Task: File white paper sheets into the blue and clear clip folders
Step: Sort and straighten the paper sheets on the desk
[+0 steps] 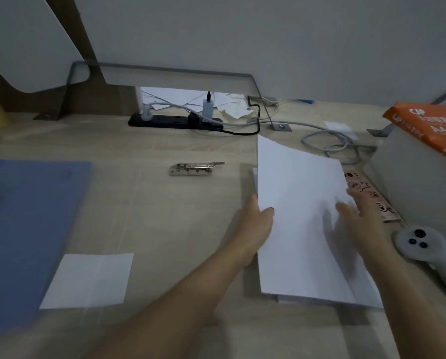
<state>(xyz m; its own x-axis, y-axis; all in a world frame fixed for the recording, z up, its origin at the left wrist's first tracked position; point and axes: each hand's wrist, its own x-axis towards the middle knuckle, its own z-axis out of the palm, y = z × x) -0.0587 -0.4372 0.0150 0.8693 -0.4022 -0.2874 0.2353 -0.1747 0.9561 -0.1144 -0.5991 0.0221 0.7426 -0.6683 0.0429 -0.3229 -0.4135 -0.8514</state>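
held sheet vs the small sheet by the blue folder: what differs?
Size: the held sheet looks full-page; the small sheet is clearly smaller.
Pose: the held sheet is lifted and curling; the small sheet lies flat by the blue folder.
Contact: the left hand pinches the held sheet and the right hand touches it; nothing touches the small sheet.
Both are white and blank.

A white sheet [299, 203] is raised at its left edge and tilts over a stack of sheets [307, 300] on the right. The blue folder [27, 229] lies flat on the far left, with a smaller white sheet [87, 278] against its right edge. The clear folder [248, 229] shows only as a faint greyish strip beside the stack.
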